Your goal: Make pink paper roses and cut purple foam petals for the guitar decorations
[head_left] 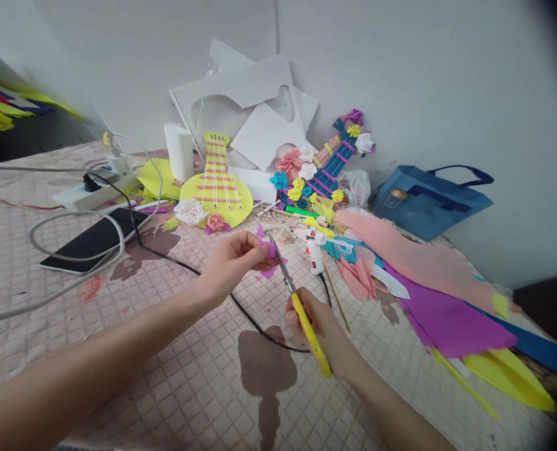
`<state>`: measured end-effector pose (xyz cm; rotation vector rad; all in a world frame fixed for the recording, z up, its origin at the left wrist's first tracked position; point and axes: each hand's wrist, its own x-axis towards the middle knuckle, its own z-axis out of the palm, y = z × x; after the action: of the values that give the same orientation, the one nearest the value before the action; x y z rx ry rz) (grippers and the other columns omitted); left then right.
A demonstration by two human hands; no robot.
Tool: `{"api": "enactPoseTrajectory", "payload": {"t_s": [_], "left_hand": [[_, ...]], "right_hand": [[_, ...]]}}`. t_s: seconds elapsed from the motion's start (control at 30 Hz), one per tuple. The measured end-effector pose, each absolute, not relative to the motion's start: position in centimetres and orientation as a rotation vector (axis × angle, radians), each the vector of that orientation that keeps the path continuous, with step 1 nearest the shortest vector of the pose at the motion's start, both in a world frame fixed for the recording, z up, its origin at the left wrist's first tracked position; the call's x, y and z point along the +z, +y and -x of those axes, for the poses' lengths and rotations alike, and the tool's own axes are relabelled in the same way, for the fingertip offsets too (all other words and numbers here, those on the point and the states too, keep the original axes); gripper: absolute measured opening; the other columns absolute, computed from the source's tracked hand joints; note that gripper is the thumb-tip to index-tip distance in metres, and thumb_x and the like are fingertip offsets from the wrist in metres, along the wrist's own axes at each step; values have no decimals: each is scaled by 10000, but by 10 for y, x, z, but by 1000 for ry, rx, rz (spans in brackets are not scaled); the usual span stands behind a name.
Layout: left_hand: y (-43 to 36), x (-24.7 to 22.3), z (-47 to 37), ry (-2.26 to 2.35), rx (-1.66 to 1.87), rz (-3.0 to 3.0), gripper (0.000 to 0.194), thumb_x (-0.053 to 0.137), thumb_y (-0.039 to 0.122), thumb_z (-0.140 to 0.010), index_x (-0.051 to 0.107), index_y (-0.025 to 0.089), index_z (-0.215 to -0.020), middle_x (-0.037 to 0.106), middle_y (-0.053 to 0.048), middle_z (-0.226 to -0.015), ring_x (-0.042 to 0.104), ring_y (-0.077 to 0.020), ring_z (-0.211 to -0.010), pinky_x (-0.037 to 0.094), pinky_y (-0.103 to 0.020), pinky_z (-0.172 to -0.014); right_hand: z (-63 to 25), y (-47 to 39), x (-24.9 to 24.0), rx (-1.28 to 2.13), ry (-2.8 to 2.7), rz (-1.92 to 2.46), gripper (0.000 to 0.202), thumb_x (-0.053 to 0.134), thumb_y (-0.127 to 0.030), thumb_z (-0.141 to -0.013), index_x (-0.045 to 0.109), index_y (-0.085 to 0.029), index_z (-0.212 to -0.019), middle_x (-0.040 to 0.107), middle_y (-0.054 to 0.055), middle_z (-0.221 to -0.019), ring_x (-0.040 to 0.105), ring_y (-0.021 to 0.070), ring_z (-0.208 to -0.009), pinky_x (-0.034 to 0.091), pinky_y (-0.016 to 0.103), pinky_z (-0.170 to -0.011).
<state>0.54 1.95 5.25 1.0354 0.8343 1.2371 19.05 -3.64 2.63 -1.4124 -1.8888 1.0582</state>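
Between the thumb and fingers of my left hand (234, 258) is a small piece of purple crepe paper (269, 248). My right hand (322, 326) grips a pair of scissors (309, 329) with yellow handles, its blades pointing up and away from me. The blade tips are at the edge of the purple paper; whether they are cutting into it I cannot tell. Small purple scraps (267, 273) lie on the cloth just below. Just beyond my right hand stands a white glue gun (314, 250) with a red light showing.
Behind are a yellow paper guitar (217, 194), a blue guitar with paper flowers (332, 169) and white cut-out boards (259, 81). Crepe paper sheets (452, 319) spread to the right beside a blue bag (433, 200). A black cable (254, 322), a tablet (94, 241) and a power strip (94, 188) lie left.
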Motion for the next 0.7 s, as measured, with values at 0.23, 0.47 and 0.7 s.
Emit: {"api": "enactPoseTrajectory", "payload": {"t_s": [0.23,0.47,0.7], "left_hand": [[19,54,-6,832,1243,-1044,219,725,272,-747,550,143,-713,708,-6,-701,696,-131,-670,573,-265,-715],[20,51,-4,803,1239,-1057,215,718,276,-769,554,143,-727,714,-8,-713,699,-130,-680,578,-262,-718],[21,50,-3,779,1240,-1067,203,712,290,-780,576,141,-758,716,-18,-735,699,-139,-703,580,-278,-733]], "right_hand": [[-190,-35,22,1055,-1867,1426,150,516,-302,-772,392,-218,-759,498,-31,-670,429,110,-573,354,235,-534],[-190,-35,26,1057,-1872,1429,189,519,-345,-772,379,-223,-742,448,-47,-632,386,100,-534,314,221,-487],[-192,-36,24,1060,-1850,1452,192,518,-364,-763,391,-221,-747,475,-35,-652,410,102,-544,337,223,-499]]}}
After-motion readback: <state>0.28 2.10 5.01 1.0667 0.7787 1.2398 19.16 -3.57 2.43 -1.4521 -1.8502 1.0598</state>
